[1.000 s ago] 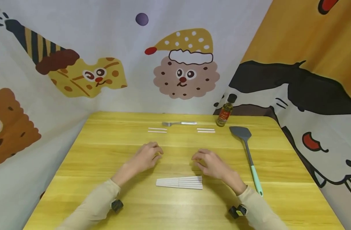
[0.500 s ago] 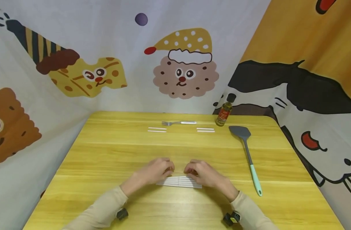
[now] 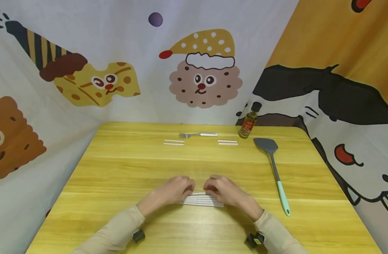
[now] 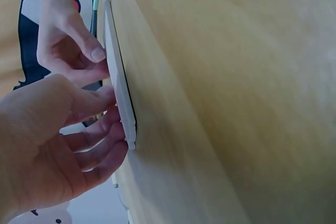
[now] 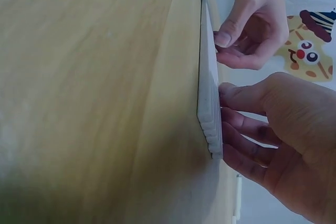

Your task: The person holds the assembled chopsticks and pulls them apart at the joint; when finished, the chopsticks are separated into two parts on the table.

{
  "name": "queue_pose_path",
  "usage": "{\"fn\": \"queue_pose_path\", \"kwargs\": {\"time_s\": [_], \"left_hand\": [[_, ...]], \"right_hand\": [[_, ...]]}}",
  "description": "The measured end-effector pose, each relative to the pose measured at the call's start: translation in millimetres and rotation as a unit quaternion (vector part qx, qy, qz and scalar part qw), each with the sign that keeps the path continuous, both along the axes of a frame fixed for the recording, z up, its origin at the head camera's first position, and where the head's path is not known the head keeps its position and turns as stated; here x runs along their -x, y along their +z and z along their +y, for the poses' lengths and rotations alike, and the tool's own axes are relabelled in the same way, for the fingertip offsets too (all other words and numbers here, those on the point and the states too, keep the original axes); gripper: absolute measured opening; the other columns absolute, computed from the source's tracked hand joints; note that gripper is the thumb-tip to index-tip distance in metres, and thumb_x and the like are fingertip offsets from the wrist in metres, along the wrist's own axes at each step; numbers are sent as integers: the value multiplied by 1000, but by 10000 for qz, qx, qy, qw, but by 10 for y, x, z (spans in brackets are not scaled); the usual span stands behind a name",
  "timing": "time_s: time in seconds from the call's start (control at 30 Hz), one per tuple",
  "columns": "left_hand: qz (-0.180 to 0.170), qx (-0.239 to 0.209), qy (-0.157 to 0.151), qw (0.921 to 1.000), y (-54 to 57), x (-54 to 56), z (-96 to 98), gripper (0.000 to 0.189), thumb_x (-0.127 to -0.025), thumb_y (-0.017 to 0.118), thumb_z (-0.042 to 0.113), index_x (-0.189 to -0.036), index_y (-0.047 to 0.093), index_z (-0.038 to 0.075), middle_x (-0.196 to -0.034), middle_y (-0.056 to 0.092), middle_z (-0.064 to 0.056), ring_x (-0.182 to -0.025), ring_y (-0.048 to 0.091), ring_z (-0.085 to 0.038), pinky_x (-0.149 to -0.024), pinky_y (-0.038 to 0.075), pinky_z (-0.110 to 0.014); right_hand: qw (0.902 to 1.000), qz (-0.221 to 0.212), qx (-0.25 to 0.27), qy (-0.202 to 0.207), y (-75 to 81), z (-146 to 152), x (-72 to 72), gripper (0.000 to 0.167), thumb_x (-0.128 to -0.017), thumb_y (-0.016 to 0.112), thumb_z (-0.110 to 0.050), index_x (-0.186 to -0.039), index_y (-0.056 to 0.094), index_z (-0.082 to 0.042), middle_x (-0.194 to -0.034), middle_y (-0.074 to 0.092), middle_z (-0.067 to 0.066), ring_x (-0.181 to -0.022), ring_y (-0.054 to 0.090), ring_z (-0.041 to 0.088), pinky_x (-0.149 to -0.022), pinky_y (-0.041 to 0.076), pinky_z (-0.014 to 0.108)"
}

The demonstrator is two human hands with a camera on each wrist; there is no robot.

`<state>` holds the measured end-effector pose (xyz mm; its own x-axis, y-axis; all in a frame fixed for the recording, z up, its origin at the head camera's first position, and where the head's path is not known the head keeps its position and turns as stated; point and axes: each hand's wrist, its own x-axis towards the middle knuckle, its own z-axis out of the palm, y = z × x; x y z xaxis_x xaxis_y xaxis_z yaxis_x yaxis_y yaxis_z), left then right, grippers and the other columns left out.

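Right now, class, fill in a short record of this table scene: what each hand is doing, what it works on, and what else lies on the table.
Left hand: fingertips on the row of white sticks
Right hand: fingertips on the same row
Surface: yellow wooden table
Far edge: fork, two pairs of white sticks
Right side: grey spatula with a mint handle, small oil bottle, upright

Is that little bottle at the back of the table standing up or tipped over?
Upright. The small oil bottle stands on its base at the table's far edge, black cap on top.
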<state>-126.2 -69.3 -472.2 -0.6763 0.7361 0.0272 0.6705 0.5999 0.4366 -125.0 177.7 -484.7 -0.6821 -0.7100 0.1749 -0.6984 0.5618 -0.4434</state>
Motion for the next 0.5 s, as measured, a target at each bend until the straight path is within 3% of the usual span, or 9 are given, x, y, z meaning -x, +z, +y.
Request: {"fn": "queue_pose_path", "kwargs": {"time_s": [0.23,0.5], "left_hand": [[89,87,110,9999,5,-7,24,5,-93,68,4,-93,68,9,-86,65,-1,-73,55,-7,-65,49,-17],[-51,142,215,9997,-11,-8,13,3,-98,64,8,-100,67,9,-89,60,1,-73,52,-6,-65,48,-15]], "right_hand": [[9995,259,-2,176,-3,-58,12,7,-90,75,-9,-98,76,-11,-92,71,-1,-80,63,5,-69,54,14],[9941,1057,-111,229,-71,-96,31,8,-90,74,-4,-93,74,-11,-91,70,0,-82,65,9,-73,58,20]]}}
